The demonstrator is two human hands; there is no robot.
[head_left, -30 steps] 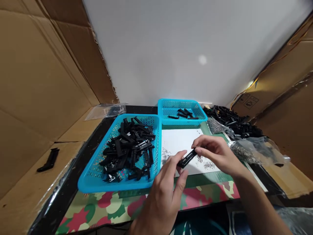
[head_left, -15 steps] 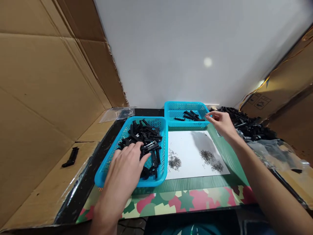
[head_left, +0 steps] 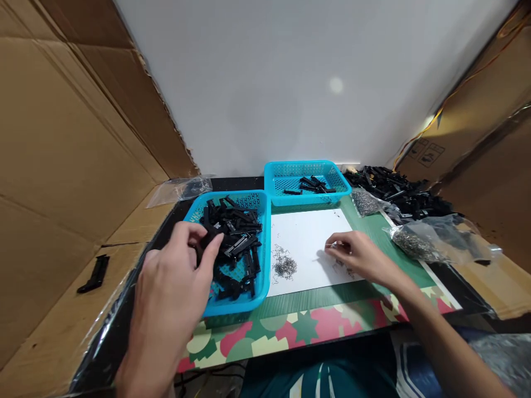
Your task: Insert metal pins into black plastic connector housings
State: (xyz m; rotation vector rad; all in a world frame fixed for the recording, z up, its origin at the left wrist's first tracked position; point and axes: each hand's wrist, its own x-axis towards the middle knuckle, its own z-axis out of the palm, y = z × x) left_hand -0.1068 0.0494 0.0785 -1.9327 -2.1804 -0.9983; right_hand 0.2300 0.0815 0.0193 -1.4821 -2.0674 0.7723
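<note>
My left hand (head_left: 172, 282) hovers over the near blue basket (head_left: 232, 307), thumb and fingers pinched on a black plastic part (head_left: 206, 241) from the heap of black parts (head_left: 236, 235) inside. My right hand (head_left: 359, 257) rests on the white paper sheet (head_left: 307, 229), its fingertips pinched together on a tiny metal wire clip at the edge of a scatter of clips partly hidden under the hand. Another small pile of metal clips (head_left: 284, 265) lies on the sheet's left side.
A far blue basket (head_left: 274, 179) holds a few black parts. A loose heap of black parts (head_left: 394, 188) and two bags of metal clips (head_left: 415, 243) (head_left: 365, 202) lie right. Cardboard walls flank both sides; one black part (head_left: 93, 275) lies on the left cardboard.
The assembled black part left my hands. My left hand went into the near basket and lifted a part. My right hand reached toward the far basket, then came back onto the paper's clips.
</note>
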